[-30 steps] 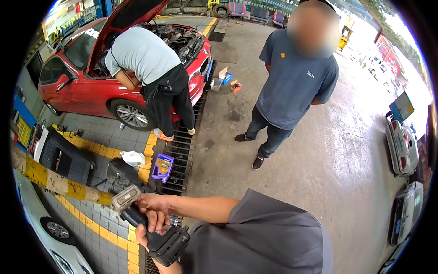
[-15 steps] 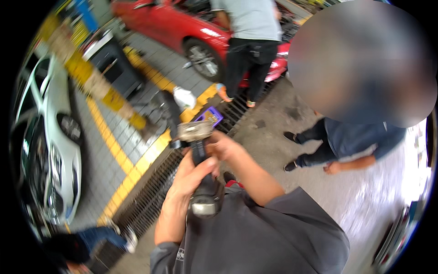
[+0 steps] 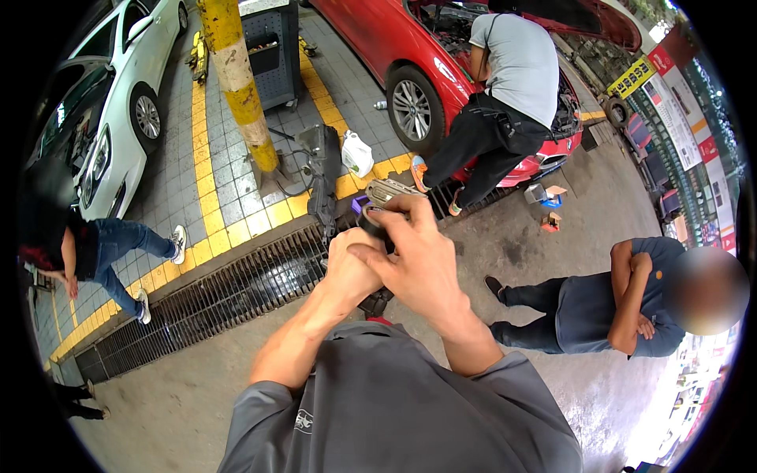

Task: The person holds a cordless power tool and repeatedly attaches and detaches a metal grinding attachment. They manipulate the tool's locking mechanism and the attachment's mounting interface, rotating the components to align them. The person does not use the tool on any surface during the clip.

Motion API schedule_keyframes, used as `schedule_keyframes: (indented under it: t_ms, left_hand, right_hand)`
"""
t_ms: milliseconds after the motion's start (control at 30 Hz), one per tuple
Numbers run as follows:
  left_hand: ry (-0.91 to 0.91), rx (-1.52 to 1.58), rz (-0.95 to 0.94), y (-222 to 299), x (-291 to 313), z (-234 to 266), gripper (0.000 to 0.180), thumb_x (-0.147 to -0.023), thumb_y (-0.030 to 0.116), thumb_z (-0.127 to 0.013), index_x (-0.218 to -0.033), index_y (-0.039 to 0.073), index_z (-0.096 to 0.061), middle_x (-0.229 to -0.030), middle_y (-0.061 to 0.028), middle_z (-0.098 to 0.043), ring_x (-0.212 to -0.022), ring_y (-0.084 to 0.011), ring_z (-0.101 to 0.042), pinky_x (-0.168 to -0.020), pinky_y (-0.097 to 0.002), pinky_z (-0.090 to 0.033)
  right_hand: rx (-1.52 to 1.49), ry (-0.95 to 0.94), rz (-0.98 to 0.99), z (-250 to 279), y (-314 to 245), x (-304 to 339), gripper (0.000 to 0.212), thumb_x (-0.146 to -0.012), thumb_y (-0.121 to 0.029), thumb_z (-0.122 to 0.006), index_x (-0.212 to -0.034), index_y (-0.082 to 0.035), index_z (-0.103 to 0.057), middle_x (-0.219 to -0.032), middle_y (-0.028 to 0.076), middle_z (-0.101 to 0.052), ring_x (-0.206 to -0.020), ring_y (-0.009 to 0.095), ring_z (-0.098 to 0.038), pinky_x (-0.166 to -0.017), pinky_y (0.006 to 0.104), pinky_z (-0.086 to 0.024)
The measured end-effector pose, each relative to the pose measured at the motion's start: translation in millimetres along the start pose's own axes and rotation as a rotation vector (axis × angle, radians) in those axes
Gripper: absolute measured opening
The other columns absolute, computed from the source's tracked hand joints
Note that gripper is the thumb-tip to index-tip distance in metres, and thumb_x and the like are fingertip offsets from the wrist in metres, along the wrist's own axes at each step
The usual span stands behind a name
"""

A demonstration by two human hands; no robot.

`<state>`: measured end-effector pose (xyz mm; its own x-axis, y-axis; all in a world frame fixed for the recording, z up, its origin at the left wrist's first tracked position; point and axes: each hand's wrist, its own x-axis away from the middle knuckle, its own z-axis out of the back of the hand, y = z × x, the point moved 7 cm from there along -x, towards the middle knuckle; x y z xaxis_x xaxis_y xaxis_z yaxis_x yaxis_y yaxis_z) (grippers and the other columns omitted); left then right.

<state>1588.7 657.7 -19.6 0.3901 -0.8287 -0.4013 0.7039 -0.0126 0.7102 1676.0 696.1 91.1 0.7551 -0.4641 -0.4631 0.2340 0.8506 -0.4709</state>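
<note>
A black handheld tool point(image 3: 377, 303) with a pale, worn metal head point(image 3: 392, 190) is held upright in front of my chest. My left hand point(image 3: 353, 266) is closed round its middle, hiding most of the body. Over it reaches my right hand point(image 3: 422, 251), its fingers bent round a dark round piece point(image 3: 371, 222) just below the metal head, the thumb lying across the left hand. Whether that round piece belongs to the tool I cannot tell. Only the lower end of the tool shows beneath my wrists.
Beyond my hands lie a long black car part point(image 3: 322, 169), a white jug point(image 3: 357, 154) and a purple box point(image 3: 360, 203). A floor grate point(image 3: 213, 288) crosses ahead. One person point(image 3: 516, 75) leans into a red car point(image 3: 371, 47); another point(image 3: 607, 303) stands at right with folded arms. A yellow post point(image 3: 240, 87) stands left.
My right hand has come up over the left, onto the dark round piece near the tool's head. My view has turned; the person at right now shows with arms folded.
</note>
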Motion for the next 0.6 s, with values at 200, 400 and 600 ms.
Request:
schedule_keyframes:
  t_ms: [200,400,600]
  left_hand:
    - [-0.064,-0.223,0.239,0.3,-7.1,25.3,0.059,-0.080,0.033,-0.081,-0.121,-0.003,-0.061,-0.085,-0.0225,-0.074,-0.081,-0.0422,-0.074,-0.068,-0.0496,-0.058]
    - [-0.033,-0.342,0.265,9.2,-10.4,41.7,0.060,-0.080,0.031,-0.084,-0.118,-0.006,-0.056,-0.084,-0.0232,-0.074,-0.079,-0.0424,-0.073,-0.068,-0.0501,-0.058]
    - [0.013,-0.337,0.302,14.3,-9.4,47.8,0.054,-0.083,0.032,-0.082,-0.114,-0.004,-0.057,-0.082,-0.0224,-0.074,-0.076,-0.0413,-0.074,-0.066,-0.0495,-0.059]
  right_hand:
    - [-0.529,-0.010,-0.130,-10.0,27.0,6.9,0.016,-0.090,-0.003,-0.077,-0.098,0.006,-0.066,-0.116,0.010,-0.065,-0.084,0.013,-0.069,-0.064,0.0265,-0.057]
    - [-0.496,0.130,-0.192,-3.1,36.6,14.8,0.025,-0.083,-0.003,-0.086,-0.087,0.006,-0.062,-0.097,0.006,-0.060,-0.071,0.008,-0.056,-0.055,0.0238,-0.045]
    - [-0.456,0.261,-0.238,-17.6,68.7,13.8,0.034,-0.083,-0.011,-0.089,-0.078,0.003,-0.059,-0.083,0.003,-0.055,-0.067,0.009,-0.047,-0.056,0.0277,-0.038]
